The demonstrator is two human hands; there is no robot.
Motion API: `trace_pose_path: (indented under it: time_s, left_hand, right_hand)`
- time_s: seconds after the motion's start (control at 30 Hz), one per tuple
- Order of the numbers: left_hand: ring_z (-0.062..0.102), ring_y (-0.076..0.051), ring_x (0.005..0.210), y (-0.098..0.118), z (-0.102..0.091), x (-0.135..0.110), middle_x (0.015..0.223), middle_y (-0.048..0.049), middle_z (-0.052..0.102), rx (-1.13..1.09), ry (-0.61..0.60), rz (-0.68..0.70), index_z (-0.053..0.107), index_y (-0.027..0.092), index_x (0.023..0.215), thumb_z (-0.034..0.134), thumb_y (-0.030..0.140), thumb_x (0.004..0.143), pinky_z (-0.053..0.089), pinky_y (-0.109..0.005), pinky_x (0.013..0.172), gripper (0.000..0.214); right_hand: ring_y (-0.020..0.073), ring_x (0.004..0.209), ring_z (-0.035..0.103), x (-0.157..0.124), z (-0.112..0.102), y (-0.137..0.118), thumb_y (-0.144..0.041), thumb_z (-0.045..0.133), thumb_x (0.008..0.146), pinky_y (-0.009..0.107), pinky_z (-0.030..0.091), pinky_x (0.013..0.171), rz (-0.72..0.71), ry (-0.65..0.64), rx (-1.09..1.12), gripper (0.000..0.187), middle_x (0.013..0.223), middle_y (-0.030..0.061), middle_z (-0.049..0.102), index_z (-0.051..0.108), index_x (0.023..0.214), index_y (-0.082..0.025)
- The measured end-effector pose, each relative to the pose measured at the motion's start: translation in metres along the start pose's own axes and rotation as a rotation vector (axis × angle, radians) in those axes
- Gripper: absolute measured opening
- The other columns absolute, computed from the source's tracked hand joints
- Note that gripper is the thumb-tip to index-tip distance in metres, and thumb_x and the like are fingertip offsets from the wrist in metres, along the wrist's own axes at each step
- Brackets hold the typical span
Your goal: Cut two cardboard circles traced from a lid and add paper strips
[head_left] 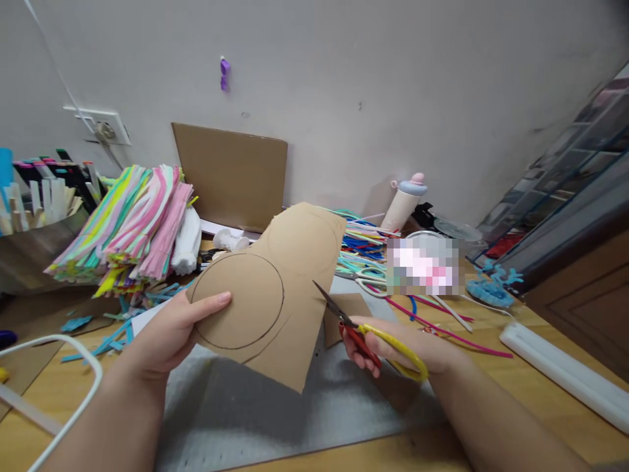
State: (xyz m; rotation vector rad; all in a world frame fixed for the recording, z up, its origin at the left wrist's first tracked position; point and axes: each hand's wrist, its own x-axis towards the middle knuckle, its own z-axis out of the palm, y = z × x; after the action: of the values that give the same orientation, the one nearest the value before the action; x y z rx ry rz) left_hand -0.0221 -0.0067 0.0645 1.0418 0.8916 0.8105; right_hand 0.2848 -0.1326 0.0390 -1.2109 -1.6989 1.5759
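Note:
My left hand (170,331) grips a piece of brown cardboard (289,275) by its left edge, thumb lying on top. A circle (238,301) is drawn in dark line on the cardboard, and a fainter one shows further up. My right hand (407,354) holds scissors (354,324) with yellow and red handles. Their blades are slightly apart and point at the cardboard's right edge, just short of it. A smaller cardboard scrap (344,314) lies under the scissors.
A grey mat (275,413) covers the wooden table (491,380). Stacks of coloured pipe cleaners (132,223) lie at left and more (361,246) at the back. A cardboard sheet (230,174) leans on the wall. A white bottle (405,200), white tube (565,373) and white wire frame (73,354) sit around.

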Motion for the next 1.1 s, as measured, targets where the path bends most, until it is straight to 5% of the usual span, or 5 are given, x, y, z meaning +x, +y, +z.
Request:
trace_pose_path:
  time_s: [0.53, 0.7, 0.87, 0.97, 1.1]
  left_hand:
    - [0.073, -0.032, 0.075, 0.008, -0.020, -0.005, 0.091, -0.0127, 0.078, 0.128, -0.099, -0.134, 0.074, 0.019, 0.105, 0.080, 0.026, 0.065, 0.060, -0.034, 0.063, 0.042]
    - [0.073, -0.030, 0.066, 0.008, -0.026, -0.006, 0.086, -0.0150, 0.078, 0.132, -0.102, -0.188, 0.077, 0.017, 0.096, 0.082, 0.025, 0.060, 0.059, -0.033, 0.059, 0.037]
    - [0.072, -0.029, 0.062, 0.013, -0.036, -0.003, 0.081, -0.0116, 0.078, 0.054, -0.026, -0.171, 0.076, 0.015, 0.095, 0.081, 0.021, 0.058, 0.058, -0.032, 0.054, 0.038]
    - [0.072, -0.023, 0.064, 0.018, -0.033, -0.002, 0.071, -0.0018, 0.078, -0.167, 0.073, -0.075, 0.075, 0.016, 0.090, 0.066, 0.038, 0.077, 0.057, -0.027, 0.058, 0.027]
    - [0.070, -0.026, 0.089, 0.011, -0.008, -0.001, 0.094, -0.0045, 0.077, -0.369, -0.106, 0.020, 0.069, 0.018, 0.108, 0.043, 0.066, 0.084, 0.056, -0.032, 0.072, 0.060]
  right_hand:
    - [0.0092, 0.055, 0.045, -0.004, -0.007, -0.005, -0.082, 0.044, 0.072, 0.021, 0.042, 0.049, 0.103, -0.123, -0.116, 0.067, 0.074, -0.0001, 0.047, 0.050, 0.083, -0.016]
    - [0.0078, 0.047, 0.046, -0.005, -0.003, 0.000, -0.079, 0.048, 0.073, 0.017, 0.034, 0.043, 0.105, -0.167, -0.161, 0.063, 0.058, -0.0045, 0.044, 0.051, 0.073, -0.016]
    - [0.0060, 0.033, 0.036, 0.002, 0.014, 0.002, -0.078, 0.051, 0.071, 0.017, 0.026, 0.031, 0.153, -0.016, -0.101, 0.061, 0.042, -0.0080, 0.036, 0.043, 0.060, -0.019]
    - [0.0057, 0.029, 0.035, 0.010, 0.025, 0.003, -0.076, 0.052, 0.072, 0.017, 0.024, 0.028, 0.143, 0.079, -0.064, 0.059, 0.041, -0.0087, 0.035, 0.040, 0.058, -0.020]
    - [0.0057, 0.027, 0.034, 0.022, 0.039, 0.006, -0.077, 0.047, 0.074, 0.017, 0.019, 0.027, 0.124, 0.336, -0.007, 0.059, 0.039, -0.0087, 0.036, 0.037, 0.058, -0.021]
